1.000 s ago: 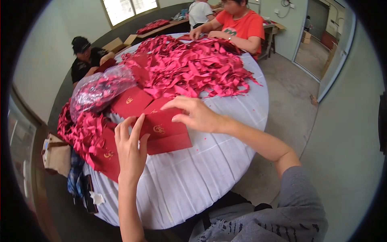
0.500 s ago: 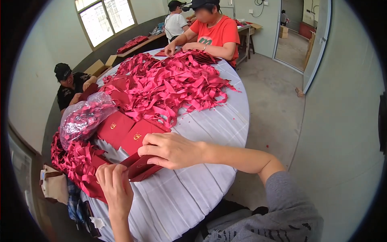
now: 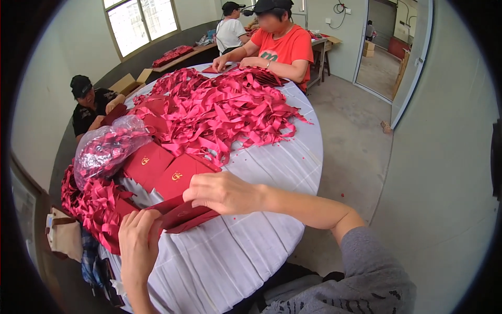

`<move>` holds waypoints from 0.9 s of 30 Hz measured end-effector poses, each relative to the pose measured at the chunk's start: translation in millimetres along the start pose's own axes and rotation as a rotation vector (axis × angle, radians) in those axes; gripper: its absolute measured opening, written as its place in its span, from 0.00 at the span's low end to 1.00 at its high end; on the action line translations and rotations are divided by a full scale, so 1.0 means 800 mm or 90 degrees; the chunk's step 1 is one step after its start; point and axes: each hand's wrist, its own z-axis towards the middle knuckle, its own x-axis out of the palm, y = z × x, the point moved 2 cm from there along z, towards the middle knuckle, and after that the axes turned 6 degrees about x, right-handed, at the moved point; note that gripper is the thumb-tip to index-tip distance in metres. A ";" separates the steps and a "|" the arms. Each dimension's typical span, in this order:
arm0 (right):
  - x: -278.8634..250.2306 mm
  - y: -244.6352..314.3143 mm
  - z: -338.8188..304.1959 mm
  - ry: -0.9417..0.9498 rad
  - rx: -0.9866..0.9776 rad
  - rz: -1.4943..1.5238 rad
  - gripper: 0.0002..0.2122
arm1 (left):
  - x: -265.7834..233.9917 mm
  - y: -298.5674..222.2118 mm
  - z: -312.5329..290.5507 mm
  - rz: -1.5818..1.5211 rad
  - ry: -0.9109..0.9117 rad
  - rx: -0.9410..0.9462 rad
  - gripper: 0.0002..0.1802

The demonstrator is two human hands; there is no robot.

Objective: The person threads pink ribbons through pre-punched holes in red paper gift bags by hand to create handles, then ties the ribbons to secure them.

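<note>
Between my hands, over the near part of the table, is a dark red paper bag or sleeve (image 3: pixel 183 219) tilted on its side with its mouth parted. My left hand (image 3: pixel 138 243) pinches its left end with bent fingers. My right hand (image 3: pixel 222 193) reaches across from the right and grips its upper right edge, thumb hidden behind the fingers. Just beyond lie flat red folded pieces (image 3: pixel 154 172) with gold emblems. Left of my left hand is a pile of red ribbons (image 3: pixel 104 209).
A large heap of red ribbons (image 3: pixel 209 110) covers the far table. A clear plastic bag (image 3: pixel 107 149) stands at left on the white-covered table (image 3: pixel 230 267). A person in red (image 3: pixel 285 49) works opposite; another in black (image 3: pixel 94 107) sits at left. A cloth bag (image 3: pixel 65 235) hangs beside the table.
My left hand has shifted slightly left and down. My right hand has moved a little to the right, still on the bag. The view has tilted slightly.
</note>
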 end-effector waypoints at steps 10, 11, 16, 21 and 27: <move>-0.020 -0.164 -0.062 -0.003 0.564 -0.353 0.15 | 0.050 0.017 -0.017 -0.173 -0.232 -0.148 0.08; -0.013 -0.169 -0.065 -0.002 0.531 -0.362 0.14 | 0.054 0.022 -0.022 -0.138 -0.267 -0.122 0.08; -0.013 -0.163 -0.050 -0.069 0.450 -0.279 0.09 | 0.067 0.053 -0.049 -0.204 -0.314 -0.213 0.08; -0.034 -0.108 -0.027 -0.213 0.423 -0.137 0.07 | 0.075 0.064 -0.057 -0.260 -0.344 -0.264 0.08; -0.075 0.010 0.035 -0.196 0.277 -0.133 0.04 | 0.075 0.064 -0.055 -0.286 -0.366 -0.247 0.08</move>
